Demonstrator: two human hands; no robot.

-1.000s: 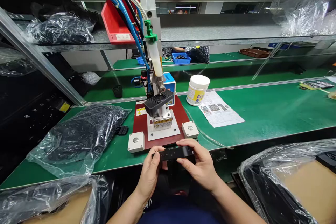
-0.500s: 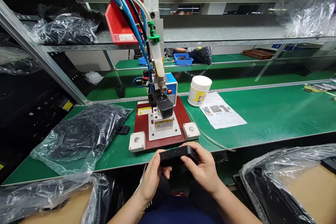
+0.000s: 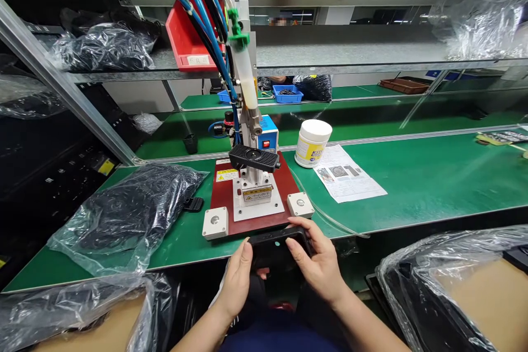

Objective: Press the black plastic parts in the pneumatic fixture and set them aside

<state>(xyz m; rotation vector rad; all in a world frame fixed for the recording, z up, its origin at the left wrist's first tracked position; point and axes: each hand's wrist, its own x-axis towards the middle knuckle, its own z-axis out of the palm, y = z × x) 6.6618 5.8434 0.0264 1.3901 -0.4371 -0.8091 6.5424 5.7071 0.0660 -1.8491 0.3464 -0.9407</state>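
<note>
Both my hands hold one black plastic housing point(image 3: 275, 247) just below the front edge of the green bench. My left hand point(image 3: 237, 278) grips its left end, fingers closed around it. My right hand point(image 3: 315, 261) wraps its right end, thumb on the near face. Right behind stands a dispensing machine on a red base plate point(image 3: 225, 198) with two white push buttons point(image 3: 214, 221) point(image 3: 300, 204). A second black housing point(image 3: 254, 158) lies flat across the machine's fixture, under a syringe point(image 3: 246, 85) fed by blue hoses.
A plastic bag of black parts point(image 3: 127, 214) lies left of the machine, a small black part point(image 3: 192, 204) beside it. A white jar point(image 3: 313, 143) and a printed sheet point(image 3: 348, 179) sit to the right. Bagged cartons point(image 3: 454, 291) flank my lap. A red bin point(image 3: 185, 38) sits on the shelf.
The black housing on the fixture has turned round under the syringe and now lies crosswise. I have tilted the housing in my hands, so another face shows. The view shifted slightly.
</note>
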